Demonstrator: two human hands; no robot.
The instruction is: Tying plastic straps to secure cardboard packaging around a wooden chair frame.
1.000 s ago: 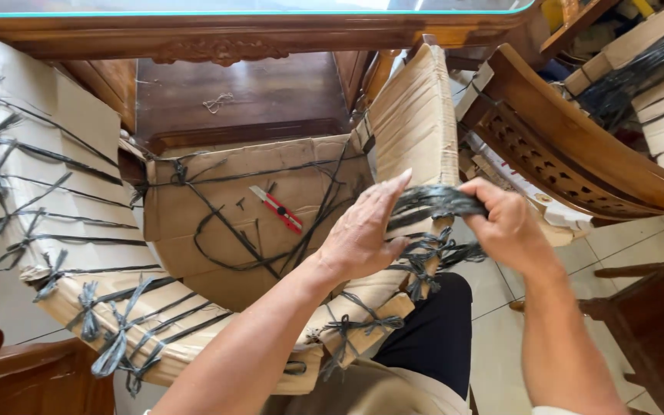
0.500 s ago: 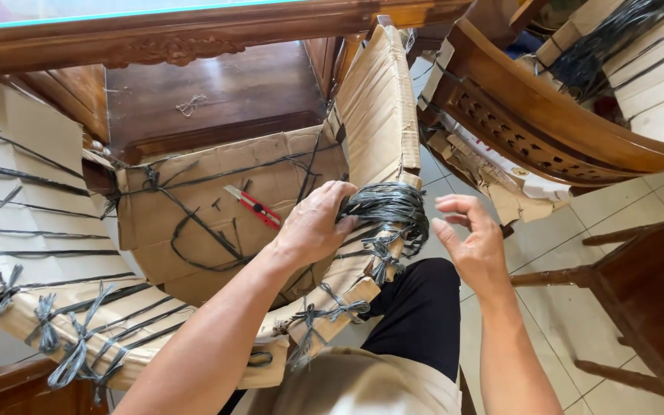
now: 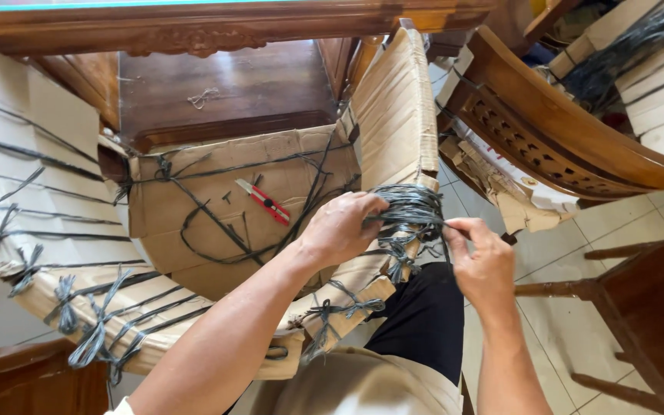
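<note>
A chair wrapped in brown cardboard (image 3: 393,115) stands in front of me, tied all round with black plastic string. My left hand (image 3: 340,227) presses a bundle of black string (image 3: 409,206) against the cardboard-covered right armrest. My right hand (image 3: 478,261) pinches a strand of that bundle at its right side, thumb and forefinger closed on it. A red utility knife (image 3: 264,201) lies on the cardboard-covered seat (image 3: 194,200), to the left of my left hand, among loose loops of string.
A dark wooden table with a glass top (image 3: 217,19) stands behind the chair. Another wooden chair (image 3: 562,131) with cardboard wrapping stands at the right, and a dark wooden stool (image 3: 647,307) at the lower right. The floor is pale tile (image 3: 624,215).
My right hand let go of the string bundle, hovered open, then came back and pinched a strand. My left hand stayed pressed on the bundle at the armrest.
</note>
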